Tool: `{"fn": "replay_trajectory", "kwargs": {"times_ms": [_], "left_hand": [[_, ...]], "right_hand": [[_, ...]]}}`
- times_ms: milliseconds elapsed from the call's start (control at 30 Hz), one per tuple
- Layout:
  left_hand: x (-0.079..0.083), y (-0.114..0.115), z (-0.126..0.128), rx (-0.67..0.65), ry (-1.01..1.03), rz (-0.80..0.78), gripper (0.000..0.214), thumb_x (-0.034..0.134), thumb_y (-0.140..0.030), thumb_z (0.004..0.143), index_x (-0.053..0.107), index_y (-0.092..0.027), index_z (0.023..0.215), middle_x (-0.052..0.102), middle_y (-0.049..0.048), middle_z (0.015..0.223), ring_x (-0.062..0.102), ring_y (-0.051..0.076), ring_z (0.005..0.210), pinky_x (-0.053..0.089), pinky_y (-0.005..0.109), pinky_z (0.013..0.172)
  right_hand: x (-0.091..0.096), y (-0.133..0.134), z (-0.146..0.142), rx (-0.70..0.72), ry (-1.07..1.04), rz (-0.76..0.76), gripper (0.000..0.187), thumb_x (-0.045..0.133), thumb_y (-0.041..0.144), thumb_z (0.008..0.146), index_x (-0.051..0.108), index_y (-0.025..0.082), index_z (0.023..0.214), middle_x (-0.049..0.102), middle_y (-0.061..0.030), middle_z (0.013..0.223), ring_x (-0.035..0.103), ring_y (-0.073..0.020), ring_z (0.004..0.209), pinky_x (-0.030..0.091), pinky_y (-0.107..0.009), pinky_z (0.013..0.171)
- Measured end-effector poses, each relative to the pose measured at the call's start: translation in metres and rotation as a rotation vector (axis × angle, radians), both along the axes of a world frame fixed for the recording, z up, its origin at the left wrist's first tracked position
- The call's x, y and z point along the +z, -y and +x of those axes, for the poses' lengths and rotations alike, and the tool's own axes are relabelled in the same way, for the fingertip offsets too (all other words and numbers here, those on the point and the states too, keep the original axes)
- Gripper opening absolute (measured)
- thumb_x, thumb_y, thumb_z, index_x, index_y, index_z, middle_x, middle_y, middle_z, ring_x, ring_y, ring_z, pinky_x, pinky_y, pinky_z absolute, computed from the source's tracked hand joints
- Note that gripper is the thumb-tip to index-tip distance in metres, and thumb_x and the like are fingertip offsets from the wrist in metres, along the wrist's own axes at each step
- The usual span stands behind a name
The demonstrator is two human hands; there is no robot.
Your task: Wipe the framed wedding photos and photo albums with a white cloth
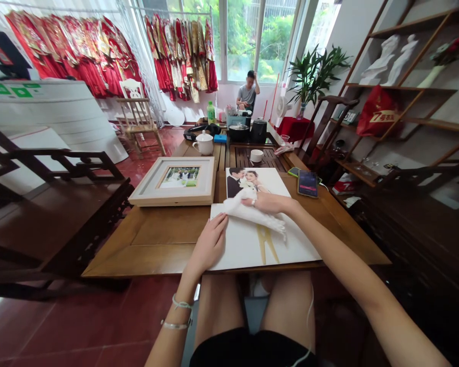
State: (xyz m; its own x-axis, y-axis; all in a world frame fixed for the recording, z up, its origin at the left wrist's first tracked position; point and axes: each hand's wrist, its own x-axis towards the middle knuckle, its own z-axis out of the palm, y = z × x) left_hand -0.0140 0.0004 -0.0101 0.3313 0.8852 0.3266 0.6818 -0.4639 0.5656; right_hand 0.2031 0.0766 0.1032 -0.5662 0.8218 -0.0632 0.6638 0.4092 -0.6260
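A white panel with a yellow A-like shape on it lies at the table's front edge. My left hand rests on its left side, fingers stretched out, the tips at the edge of a white cloth. My right hand has its fingers closed on this crumpled cloth, which is spread over the panel's far part. Just beyond the cloth a wedding photo print shows a couple; the cloth covers its lower part. Whether print and panel are one piece I cannot tell.
To the left lies a light wooden picture frame with a small photo. A phone is at the right. Farther back stand a lidded white cup, a small white bowl and a black kettle. Another person sits by the window.
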Motion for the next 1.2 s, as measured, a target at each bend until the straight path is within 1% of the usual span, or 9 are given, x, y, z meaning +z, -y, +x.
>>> {"fn": "replay_trajectory", "kwargs": {"times_ms": [167,300,400,533,700,867,1000,1100,1200], "left_hand": [[0.0,0.001,0.001,0.014,0.005,-0.011,0.044,0.032,-0.02,0.095,0.049,-0.018,0.136,0.045,0.0106,0.147,0.037,0.023,0.139,0.027,0.052,0.117],[0.001,0.001,0.002,0.012,-0.01,-0.005,0.045,0.031,-0.02,0.095,0.049,-0.014,0.136,0.044,0.0122,0.147,0.036,0.024,0.139,0.026,0.05,0.117],[0.001,0.001,0.002,0.019,0.0,0.004,0.045,0.032,-0.019,0.094,0.05,-0.015,0.135,0.045,0.0119,0.147,0.037,0.023,0.139,0.026,0.05,0.117],[0.001,0.002,0.002,0.021,0.009,0.007,0.045,0.032,-0.019,0.094,0.05,-0.017,0.135,0.045,0.0111,0.146,0.038,0.024,0.138,0.027,0.051,0.116],[-0.001,0.002,0.002,0.014,0.017,0.018,0.045,0.032,-0.019,0.095,0.049,-0.019,0.136,0.045,0.0105,0.147,0.037,0.024,0.139,0.027,0.052,0.116],[-0.002,0.001,0.001,0.011,0.017,0.012,0.045,0.032,-0.019,0.095,0.048,-0.019,0.137,0.045,0.0106,0.147,0.037,0.024,0.139,0.026,0.052,0.117],[-0.002,0.0,0.001,0.006,0.031,0.009,0.044,0.033,-0.02,0.094,0.05,-0.019,0.135,0.046,0.0106,0.146,0.038,0.024,0.138,0.027,0.052,0.116],[-0.002,0.0,0.001,0.002,0.029,0.009,0.045,0.032,-0.02,0.095,0.049,-0.018,0.136,0.045,0.0113,0.146,0.037,0.024,0.139,0.027,0.051,0.117],[0.0,0.0,0.001,0.0,0.02,-0.005,0.045,0.031,-0.02,0.095,0.049,-0.015,0.136,0.044,0.0128,0.146,0.036,0.024,0.139,0.026,0.051,0.117]], "right_hand": [[-0.023,0.017,0.061,-0.034,-0.056,-0.053,0.049,0.042,0.054,0.092,0.061,0.021,0.123,0.056,-0.0059,0.137,0.048,-0.0275,0.127,0.026,-0.043,0.114],[-0.04,0.025,0.104,-0.192,-0.151,-0.056,0.055,0.043,0.061,0.089,0.06,0.023,0.126,0.058,-0.006,0.135,0.045,-0.0304,0.13,0.023,-0.046,0.115],[-0.046,0.037,0.116,-0.272,-0.148,0.015,0.058,0.041,0.059,0.09,0.056,0.019,0.13,0.059,-0.0103,0.133,0.048,-0.0305,0.127,0.026,-0.042,0.114],[-0.055,0.079,0.095,-0.384,-0.09,0.102,0.068,0.048,0.058,0.088,0.039,0.016,0.142,0.046,-0.0152,0.144,0.044,-0.0306,0.13,0.028,-0.047,0.113],[-0.06,0.124,0.055,-0.197,0.044,0.306,0.061,0.049,0.049,0.09,0.04,0.018,0.142,0.04,-0.0139,0.148,0.029,-0.0294,0.14,0.017,-0.054,0.116],[-0.056,0.085,0.048,-0.256,-0.026,0.314,0.057,0.046,0.053,0.091,0.045,0.017,0.136,0.052,-0.0143,0.138,0.045,-0.0308,0.13,0.035,-0.049,0.11],[-0.058,0.053,0.031,-0.207,0.061,0.36,0.061,0.045,0.052,0.092,0.046,0.009,0.135,0.048,-0.0196,0.14,0.04,-0.0318,0.133,0.028,-0.05,0.113],[-0.062,0.062,0.007,-0.089,0.215,0.474,0.064,0.048,0.046,0.091,0.044,0.002,0.136,0.041,-0.0236,0.145,0.028,-0.0346,0.139,0.014,-0.055,0.116],[-0.064,0.095,-0.011,0.062,0.274,0.529,0.066,0.048,0.041,0.09,0.038,0.001,0.141,0.034,-0.0233,0.149,0.021,-0.0348,0.142,0.008,-0.058,0.116]]}}
